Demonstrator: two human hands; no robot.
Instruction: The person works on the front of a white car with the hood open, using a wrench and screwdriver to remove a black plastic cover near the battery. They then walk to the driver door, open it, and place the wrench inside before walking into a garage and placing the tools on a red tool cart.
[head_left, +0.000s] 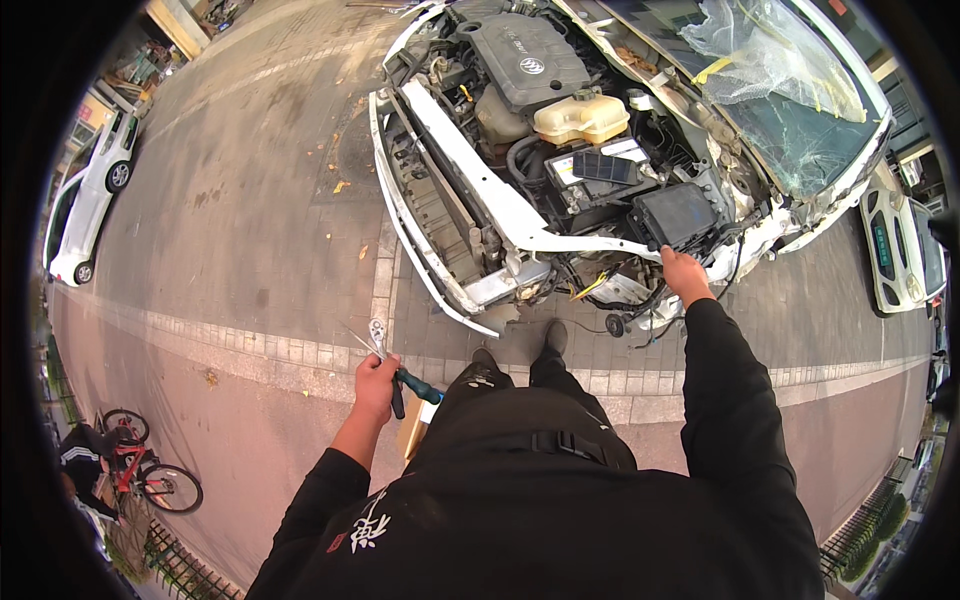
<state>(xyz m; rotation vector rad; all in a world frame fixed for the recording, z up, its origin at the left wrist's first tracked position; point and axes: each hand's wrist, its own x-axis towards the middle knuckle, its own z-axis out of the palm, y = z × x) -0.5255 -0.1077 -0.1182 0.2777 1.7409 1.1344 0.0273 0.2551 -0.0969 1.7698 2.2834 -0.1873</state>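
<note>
My left hand (375, 385) is closed around a pair of pliers (400, 375) with dark green grips, its metal jaws pointing up over the paved ground. My right hand (685, 272) reaches forward and grips the bent white front crossmember (500, 195) of a wrecked white car (620, 130). The car's hood and bumper are gone, so the engine cover, a cream coolant tank (582, 115) and a black battery box (672, 212) lie bare. My feet stand just before the car's front.
Clear plastic covers the cracked windshield (770, 60). A white car (90, 195) is parked at far left, another white car (900, 245) at far right. A red bicycle (140, 465) stands at lower left by a fence. Brick paving runs underfoot.
</note>
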